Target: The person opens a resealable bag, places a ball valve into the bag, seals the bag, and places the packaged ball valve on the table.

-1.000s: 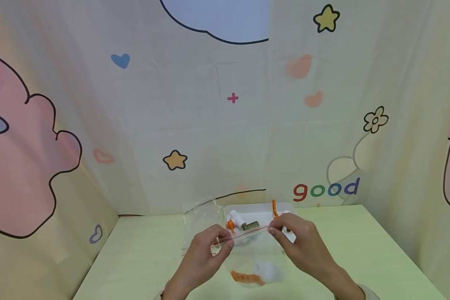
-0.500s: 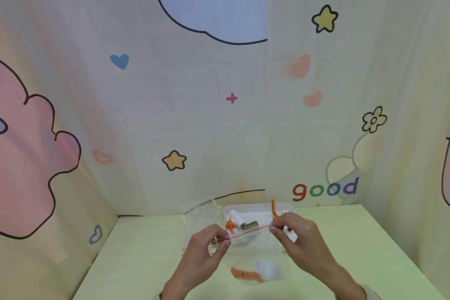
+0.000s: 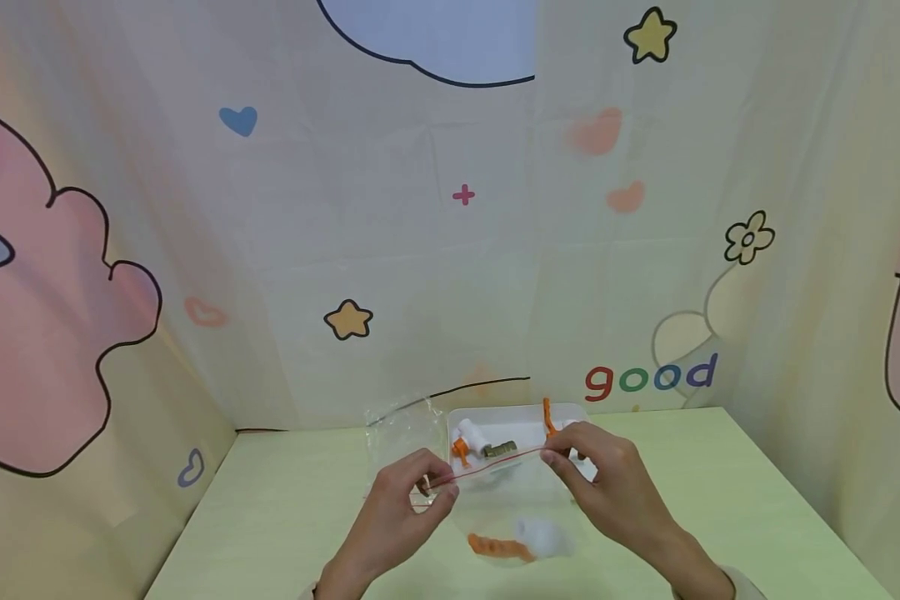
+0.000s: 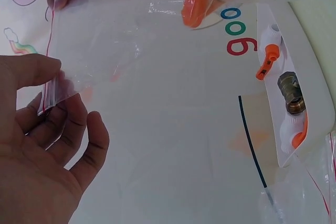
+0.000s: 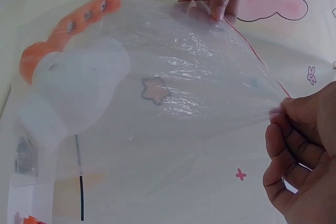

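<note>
Between my hands hangs a clear zip-lock bag [image 5: 199,77] with a red line along its top edge. My left hand [image 3: 408,508] pinches one end of that edge between thumb and forefinger. At the other end, my right hand [image 3: 607,483] pinches the same strip, a little higher. Low inside the bag lies a white plastic valve [image 5: 79,87] with an orange handle [image 3: 498,547]. Through the film the valve looks hazy in the head view.
Behind the bag stands a white tray [image 3: 521,417] holding white valves with orange handles and a brass fitting [image 3: 501,451]. Another clear bag [image 3: 405,433] lies left of the tray. A pale green tabletop [image 3: 270,517] reaches back to a printed curtain [image 3: 420,250].
Both hands keep their pinch on the bag's edge. The left hand has shifted slightly left, and the bag's lower end with the valve has swung a little to the right.
</note>
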Motion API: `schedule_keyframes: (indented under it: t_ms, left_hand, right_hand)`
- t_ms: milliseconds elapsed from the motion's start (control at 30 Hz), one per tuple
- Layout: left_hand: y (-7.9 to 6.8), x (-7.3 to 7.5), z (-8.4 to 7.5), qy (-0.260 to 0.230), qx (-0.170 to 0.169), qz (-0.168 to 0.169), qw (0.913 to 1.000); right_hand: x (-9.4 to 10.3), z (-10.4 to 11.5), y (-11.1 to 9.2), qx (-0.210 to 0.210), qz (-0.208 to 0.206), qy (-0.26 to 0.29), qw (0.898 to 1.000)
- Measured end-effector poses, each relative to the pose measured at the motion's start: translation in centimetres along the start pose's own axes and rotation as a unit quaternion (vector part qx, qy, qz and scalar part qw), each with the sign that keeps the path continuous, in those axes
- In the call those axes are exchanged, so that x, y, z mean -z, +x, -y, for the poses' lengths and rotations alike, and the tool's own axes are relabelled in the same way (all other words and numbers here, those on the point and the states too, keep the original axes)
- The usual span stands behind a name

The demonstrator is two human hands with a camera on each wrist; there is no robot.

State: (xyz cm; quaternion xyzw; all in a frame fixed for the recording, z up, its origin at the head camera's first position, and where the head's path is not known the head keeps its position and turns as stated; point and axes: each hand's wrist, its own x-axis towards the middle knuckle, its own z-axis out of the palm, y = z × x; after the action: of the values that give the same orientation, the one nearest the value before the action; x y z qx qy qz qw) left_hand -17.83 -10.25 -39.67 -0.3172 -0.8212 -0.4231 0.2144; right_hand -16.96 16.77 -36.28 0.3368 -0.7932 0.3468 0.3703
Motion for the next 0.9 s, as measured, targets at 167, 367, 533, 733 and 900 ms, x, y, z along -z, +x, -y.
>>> schedule_keyframes:
  t_ms: [167, 367, 533, 733, 900]
  left_hand:
    - [0.01, -0.10, 0.12, 0.007, -0.022, -0.008, 0.9997]
    - [-0.14, 0.07, 0.20, -0.003, -0.003, -0.006, 1.0000]
    - [-0.25, 0.14, 0.43, -0.008, 0.000, -0.006, 1.0000]
    - [-0.20, -0.08, 0.43, 0.001, -0.022, -0.013, 0.9997]
    - [-0.21, -0.12, 0.43, 0.000, -0.029, -0.015, 0.9995]
  right_hand:
    - [-0.03, 0.02, -0.03, 0.002, -0.002, 0.000, 1.000]
    - [0.11, -0.02, 0.03, -0.001, -0.005, -0.002, 1.000]
    - [0.17, -0.21, 0.01, 0.009, -0.009, -0.001, 1.000]
    - [0.11, -0.35, -0.17, 0.009, -0.007, 0.002, 1.000]
    - [0.14, -0.32, -0.20, 0.004, -0.007, 0.002, 1.000]
